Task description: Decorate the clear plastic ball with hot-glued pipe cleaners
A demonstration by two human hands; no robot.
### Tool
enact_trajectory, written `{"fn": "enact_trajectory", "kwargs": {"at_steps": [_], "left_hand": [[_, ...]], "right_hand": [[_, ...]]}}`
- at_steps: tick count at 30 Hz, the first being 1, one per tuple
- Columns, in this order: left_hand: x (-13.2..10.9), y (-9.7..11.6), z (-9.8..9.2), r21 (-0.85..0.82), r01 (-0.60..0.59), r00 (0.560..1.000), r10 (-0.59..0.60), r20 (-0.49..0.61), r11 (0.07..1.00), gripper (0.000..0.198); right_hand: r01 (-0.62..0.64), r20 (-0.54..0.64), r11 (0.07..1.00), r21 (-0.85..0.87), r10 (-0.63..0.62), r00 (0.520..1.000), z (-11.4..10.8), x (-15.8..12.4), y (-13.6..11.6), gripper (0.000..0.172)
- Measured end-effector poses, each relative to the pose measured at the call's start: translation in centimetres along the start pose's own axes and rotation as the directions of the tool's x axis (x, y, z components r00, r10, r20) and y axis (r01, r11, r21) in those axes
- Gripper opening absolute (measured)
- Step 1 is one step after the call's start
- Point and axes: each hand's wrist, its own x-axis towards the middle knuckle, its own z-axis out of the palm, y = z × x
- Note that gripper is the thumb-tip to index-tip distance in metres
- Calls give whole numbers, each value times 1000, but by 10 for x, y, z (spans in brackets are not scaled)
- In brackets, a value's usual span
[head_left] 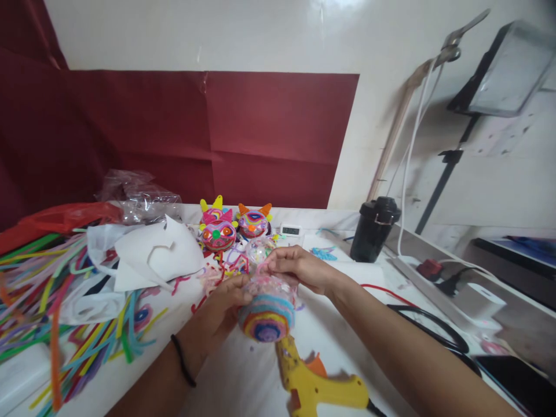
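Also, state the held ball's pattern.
Head view: the ball has concentric coloured rings on its near side.

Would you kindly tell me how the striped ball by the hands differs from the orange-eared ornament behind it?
The striped ball is held in the left hand; the orange-eared ornament sits farther back, with no hand on it. The striped ball shows no ears, whereas the orange-eared ornament has two. Both are rounded and carry colourful curved bands.

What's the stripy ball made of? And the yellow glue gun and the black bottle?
Striped ball: probably fuzzy, matte pipe cleaners, wound in coloured rings; its shiny, see-through top looks like clear plastic.
Yellow glue gun: likely hard plastic, with a smooth moulded body.
Black bottle: smooth, slightly shiny; plastic or coated metal, I cannot tell.
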Motion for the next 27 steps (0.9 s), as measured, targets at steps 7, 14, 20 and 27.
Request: {"fn": "enact_trajectory", "kwargs": {"at_steps": [7, 14, 20, 27], "left_hand": [[2, -3, 0, 59, 48, 999, -47, -21, 997, 21], [-3, -8, 4, 77, 111, 994, -113, 10, 991, 16], [-4, -1, 6, 117, 81, 996, -76, -42, 990, 17], [-7, 9, 0, 81, 33, 998, -28, -56, 996, 15]], "right_hand": [[73, 36, 954, -289, -65, 997, 1, -8, 3, 16], [169, 143, 877, -450, -116, 983, -3, -24, -6, 17], [121, 153, 902, -414, -62, 986, -31, -36, -1, 29], [65, 29, 905, -420, -58, 998, -59, -47, 2, 39]]}}
